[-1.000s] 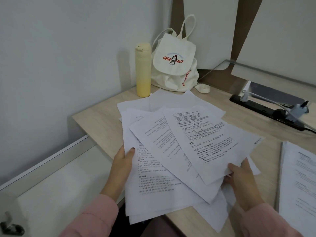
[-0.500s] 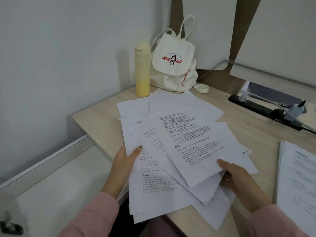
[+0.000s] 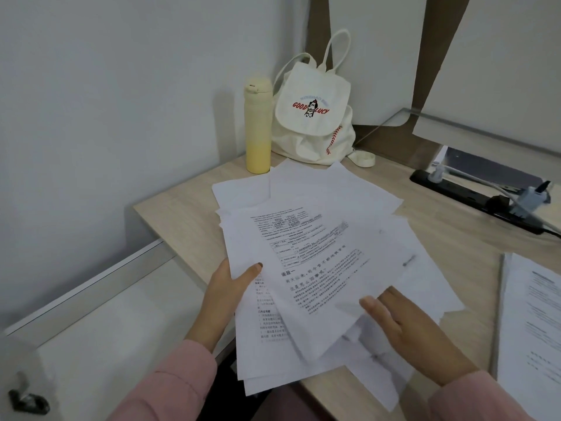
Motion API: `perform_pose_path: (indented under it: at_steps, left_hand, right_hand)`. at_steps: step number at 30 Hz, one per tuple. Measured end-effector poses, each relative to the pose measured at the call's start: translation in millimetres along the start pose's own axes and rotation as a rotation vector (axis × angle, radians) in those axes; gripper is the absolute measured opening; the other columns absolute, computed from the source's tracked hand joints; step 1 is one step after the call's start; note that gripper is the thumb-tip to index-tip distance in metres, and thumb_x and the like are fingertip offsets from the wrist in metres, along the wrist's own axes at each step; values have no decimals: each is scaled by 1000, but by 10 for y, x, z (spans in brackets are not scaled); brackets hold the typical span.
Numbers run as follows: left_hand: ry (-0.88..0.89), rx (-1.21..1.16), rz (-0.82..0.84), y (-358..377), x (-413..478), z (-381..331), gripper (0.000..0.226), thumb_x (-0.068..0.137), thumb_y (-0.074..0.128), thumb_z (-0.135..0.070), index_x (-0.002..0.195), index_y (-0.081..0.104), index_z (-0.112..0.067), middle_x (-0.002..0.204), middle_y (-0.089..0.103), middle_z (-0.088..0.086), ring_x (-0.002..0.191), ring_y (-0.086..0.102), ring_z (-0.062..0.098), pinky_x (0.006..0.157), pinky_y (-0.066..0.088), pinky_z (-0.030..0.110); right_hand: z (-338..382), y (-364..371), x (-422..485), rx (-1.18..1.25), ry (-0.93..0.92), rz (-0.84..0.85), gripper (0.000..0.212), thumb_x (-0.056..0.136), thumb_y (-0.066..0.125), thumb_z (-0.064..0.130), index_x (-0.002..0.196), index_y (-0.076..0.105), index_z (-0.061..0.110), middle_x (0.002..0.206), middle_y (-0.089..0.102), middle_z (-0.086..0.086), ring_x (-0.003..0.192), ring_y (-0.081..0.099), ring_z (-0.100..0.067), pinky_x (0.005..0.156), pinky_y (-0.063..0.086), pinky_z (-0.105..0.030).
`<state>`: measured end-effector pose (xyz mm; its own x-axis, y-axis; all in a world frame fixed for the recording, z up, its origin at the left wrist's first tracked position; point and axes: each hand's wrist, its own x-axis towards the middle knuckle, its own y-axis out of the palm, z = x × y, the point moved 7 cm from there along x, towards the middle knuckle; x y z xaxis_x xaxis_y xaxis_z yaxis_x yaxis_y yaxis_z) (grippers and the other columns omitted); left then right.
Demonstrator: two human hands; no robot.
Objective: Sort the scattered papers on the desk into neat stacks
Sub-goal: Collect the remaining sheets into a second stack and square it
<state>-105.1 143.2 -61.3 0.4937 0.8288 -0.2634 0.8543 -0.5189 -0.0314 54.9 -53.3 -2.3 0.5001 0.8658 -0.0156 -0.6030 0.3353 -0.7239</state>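
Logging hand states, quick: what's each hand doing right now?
Left hand: grips the fanned papers, thumb on top.
Right hand: open, flat on them.

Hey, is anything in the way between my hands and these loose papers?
Nothing visible. The left hand grips the papers at their left edge, thumb on top; the right hand rests on their lower right. The bottle and bag stand beyond, by the wall.

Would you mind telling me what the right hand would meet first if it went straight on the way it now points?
The top printed sheet: the right hand points up-left, fingertips at that sheet's lower edge. Whether they already touch it is unclear. Farther along stands the yellow bottle.
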Motion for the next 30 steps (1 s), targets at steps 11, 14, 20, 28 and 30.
perform_pose_path:
  at_steps: [11, 14, 20, 28, 30]
  left_hand:
    - [-5, 3, -19, 5, 29, 16, 35, 83, 66, -34, 115, 61, -22, 107, 70, -5, 97, 66, 15, 88, 52, 36]
    - [-8, 20, -36, -2, 43, 29, 34, 82, 67, -38, 113, 63, -24, 105, 70, -7, 96, 67, 15, 90, 52, 38]
    - [-3, 2, -38, 22, 61, 5, 36, 82, 68, -33, 116, 59, -24, 105, 67, -8, 96, 64, 13, 78, 50, 27]
    - [-13, 159, -45, -13, 100, 56, 34, 89, 55, -12, 122, 55, -17, 112, 65, 2, 101, 61, 22, 95, 47, 43]
    - [-8, 175, -45, -14, 101, 50, 35, 90, 52, -14, 125, 54, -17, 113, 65, 1, 101, 62, 22, 94, 48, 43]
  right_hand:
    - [-193, -199, 80, 332, -107, -193, 85, 68, 31, 87, 133, 36, 32, 124, 54, 32, 118, 48, 11, 103, 38, -19]
    - [-328, -362, 147, 608, 54, -256, 57, 91, 23, 62, 130, 40, 24, 116, 64, 11, 101, 62, 4, 71, 50, -17]
    - [-299, -191, -16, 745, 204, -72, 80, 63, 23, 84, 123, 55, 42, 132, 57, 12, 119, 55, -6, 94, 45, -24]
    - [-590, -700, 85, 494, 280, -598, 41, 96, 45, 13, 135, 46, 25, 137, 49, 3, 107, 53, -15, 96, 43, -33]
    - [-553, -852, 107, 424, 241, -699, 48, 96, 39, 2, 138, 42, 24, 134, 47, 5, 99, 51, -15, 87, 45, -27]
